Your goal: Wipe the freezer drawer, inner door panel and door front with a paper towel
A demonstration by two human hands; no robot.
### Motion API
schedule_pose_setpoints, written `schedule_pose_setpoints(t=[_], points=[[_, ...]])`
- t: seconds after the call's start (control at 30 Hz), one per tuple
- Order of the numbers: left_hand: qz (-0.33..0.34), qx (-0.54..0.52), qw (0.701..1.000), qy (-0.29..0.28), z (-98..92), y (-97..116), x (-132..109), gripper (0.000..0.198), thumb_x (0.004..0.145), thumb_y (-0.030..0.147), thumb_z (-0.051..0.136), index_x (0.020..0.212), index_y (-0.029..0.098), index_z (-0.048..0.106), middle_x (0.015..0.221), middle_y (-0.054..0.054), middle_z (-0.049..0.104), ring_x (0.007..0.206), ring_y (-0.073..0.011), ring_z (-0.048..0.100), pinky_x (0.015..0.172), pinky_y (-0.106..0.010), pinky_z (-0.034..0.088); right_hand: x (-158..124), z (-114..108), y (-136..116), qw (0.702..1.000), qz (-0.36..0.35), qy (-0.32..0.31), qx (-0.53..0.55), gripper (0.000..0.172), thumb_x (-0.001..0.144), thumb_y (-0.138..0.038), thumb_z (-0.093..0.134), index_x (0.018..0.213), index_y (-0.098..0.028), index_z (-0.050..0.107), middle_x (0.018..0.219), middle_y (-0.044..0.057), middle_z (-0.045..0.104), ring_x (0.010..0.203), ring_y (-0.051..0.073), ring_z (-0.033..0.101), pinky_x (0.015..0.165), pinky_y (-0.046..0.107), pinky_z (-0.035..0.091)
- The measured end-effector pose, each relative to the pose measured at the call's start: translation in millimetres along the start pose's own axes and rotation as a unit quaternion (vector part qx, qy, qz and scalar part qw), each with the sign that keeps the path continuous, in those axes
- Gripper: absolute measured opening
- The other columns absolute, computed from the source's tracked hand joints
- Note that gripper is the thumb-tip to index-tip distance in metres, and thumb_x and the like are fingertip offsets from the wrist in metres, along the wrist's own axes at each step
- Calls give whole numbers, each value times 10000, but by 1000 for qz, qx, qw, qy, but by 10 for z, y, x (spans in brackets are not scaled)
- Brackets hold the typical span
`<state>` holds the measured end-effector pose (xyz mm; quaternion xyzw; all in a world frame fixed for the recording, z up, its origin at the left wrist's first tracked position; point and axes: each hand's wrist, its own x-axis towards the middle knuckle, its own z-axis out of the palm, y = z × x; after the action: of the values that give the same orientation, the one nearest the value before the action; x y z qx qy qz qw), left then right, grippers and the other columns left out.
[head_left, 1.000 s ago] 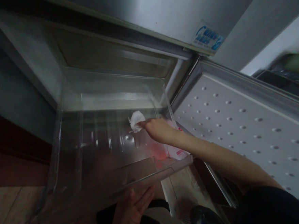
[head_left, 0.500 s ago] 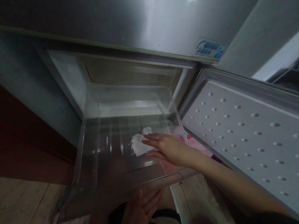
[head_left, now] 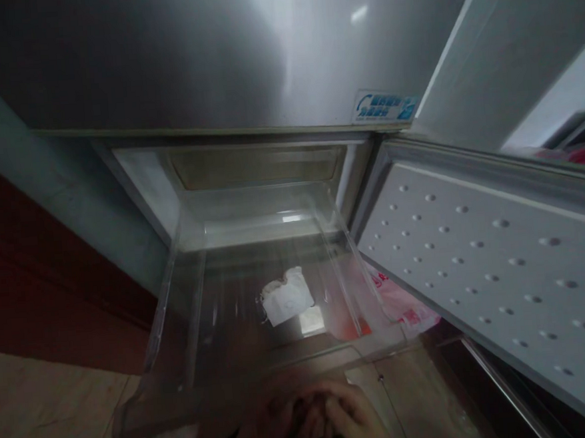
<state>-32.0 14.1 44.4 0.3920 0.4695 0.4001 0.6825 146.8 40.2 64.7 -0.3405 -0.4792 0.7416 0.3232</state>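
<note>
A clear plastic drawer (head_left: pixel 235 263) is pulled out of an open fridge compartment. On its bottom lies a crumpled white piece of paper or cloth (head_left: pixel 285 299) with a frayed left edge; neither hand touches it. Below the drawer's front edge, close to my body, my left hand (head_left: pixel 267 424) and my right hand (head_left: pixel 353 411) are together with fingers curled and tips near each other. Both are dim, and the left is partly blurred. Whether something small is between the fingers I cannot make out.
The fridge door (head_left: pixel 476 259) with its dimpled inner face stands swung open on the right. A pink plastic bag (head_left: pixel 403 301) lies between drawer and door. Above is the closed steel upper door (head_left: pixel 186 59). A reddish-brown panel (head_left: pixel 36 277) stands left, over floor tiles (head_left: pixel 45 403).
My right hand has left the white piece in the drawer and come back toward my body beside my left hand. The white piece stays in the drawer. The view has shifted.
</note>
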Motion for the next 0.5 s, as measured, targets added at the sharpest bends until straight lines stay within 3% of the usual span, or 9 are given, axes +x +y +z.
schedule_pose_setpoints(t=[0.1, 0.23, 0.37, 0.5], points=[[-2, -1, 998, 59, 53, 49, -51, 429, 739, 554, 648, 964, 199, 732, 1026, -114, 715, 1060, -316, 616, 980, -444, 442, 73, 43, -63, 999, -24, 0, 23, 532, 832, -639, 487, 983, -186, 722, 642, 33, 687, 521, 124, 622, 495, 200, 448], [-17, -44, 995, 85, 143, 85, -88, 440, 692, 545, 704, 925, 173, 725, 842, -107, 715, 826, -267, 658, 806, -411, 513, 135, 125, -131, 1000, 11, -6, -12, 591, 778, -696, 503, 881, -171, 754, 626, 40, 671, 558, 141, 624, 550, 226, 498], [-2, -83, 994, 73, 187, 163, -91, 465, 669, 552, 720, 983, 208, 720, 1044, -115, 705, 1018, -290, 631, 950, -441, 461, 190, 167, -117, 996, 42, 63, -40, 650, 722, -761, 498, 733, -166, 760, 598, 59, 663, 577, 167, 626, 581, 248, 526], [-12, -6, 997, 72, 145, 212, -107, 445, 696, 561, 688, 988, 227, 727, 1094, -109, 699, 1071, -301, 616, 1041, -473, 394, 200, 142, -69, 993, 22, 106, -50, 679, 666, -794, 519, 695, -155, 747, 606, 86, 676, 639, 214, 653, 625, 290, 547]])
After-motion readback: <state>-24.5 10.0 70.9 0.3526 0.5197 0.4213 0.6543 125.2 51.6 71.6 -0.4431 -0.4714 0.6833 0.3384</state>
